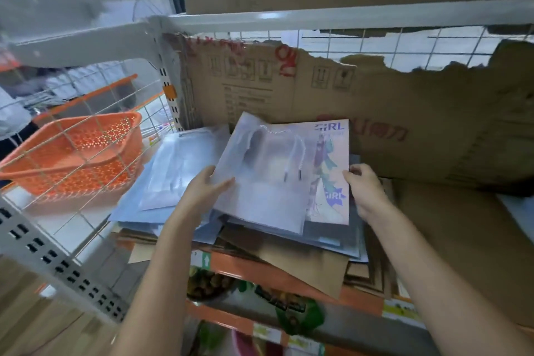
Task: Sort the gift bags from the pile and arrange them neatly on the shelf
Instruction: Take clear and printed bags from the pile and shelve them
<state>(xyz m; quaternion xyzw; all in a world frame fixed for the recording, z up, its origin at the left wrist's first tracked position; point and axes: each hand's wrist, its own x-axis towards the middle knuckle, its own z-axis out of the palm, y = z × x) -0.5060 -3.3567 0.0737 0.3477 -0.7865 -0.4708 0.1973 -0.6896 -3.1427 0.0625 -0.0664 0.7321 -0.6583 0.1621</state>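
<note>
Nearest, the shelf [291,274] shows its orange front lip, with brown cardboard sheets [312,269] jutting over that edge. On them lies the pile of gift bags [173,170], pale blue and flat, fanned untidily toward the left. The left hand [202,191] grips the near left edge of the top gift bag [268,182], thumb above; the right hand [367,188] pinches the right edge of the printed "GIRL" bag [332,170] just beneath it. Bare cardboard to the right leaves open room. Left, past the wire mesh, sits an orange basket [78,153]. Behind stands a torn cardboard panel [404,113].
</note>
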